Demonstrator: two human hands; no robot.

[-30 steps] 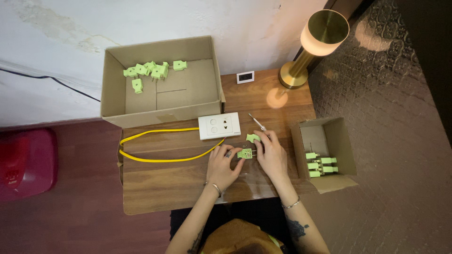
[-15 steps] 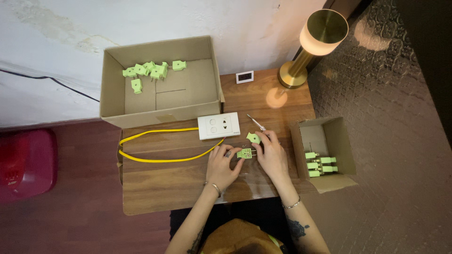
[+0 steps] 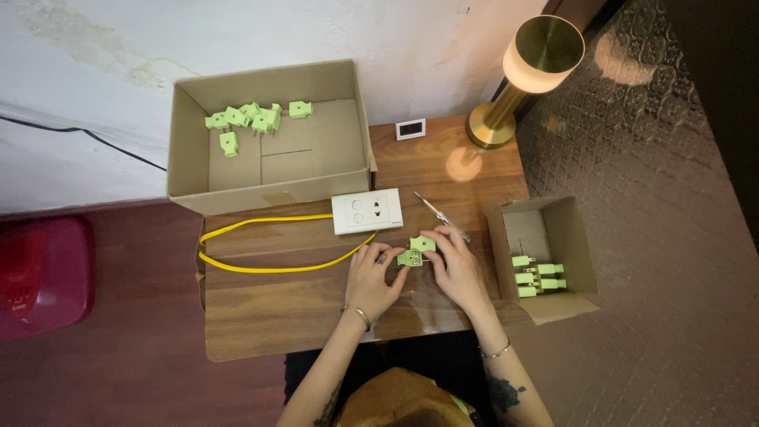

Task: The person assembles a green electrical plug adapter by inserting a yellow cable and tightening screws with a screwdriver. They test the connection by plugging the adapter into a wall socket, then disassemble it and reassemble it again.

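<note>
A small green plug piece [image 3: 410, 257], judged light, rigid and best pinched by its flat sides, is gripped at counter [image 3: 269, 316] centre between fingers of the left hand [image 3: 374, 278] and right hand [image 3: 456, 267], white socket plate [image 3: 367, 210] at eleven o'clock.

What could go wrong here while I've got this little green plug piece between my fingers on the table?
The green plug piece is small and pinched only by the fingertips of the left hand and right hand, so it might slip. The screwdriver lies just past the right hand and could be knocked. The small box overhangs the table edge and may tip.
</note>
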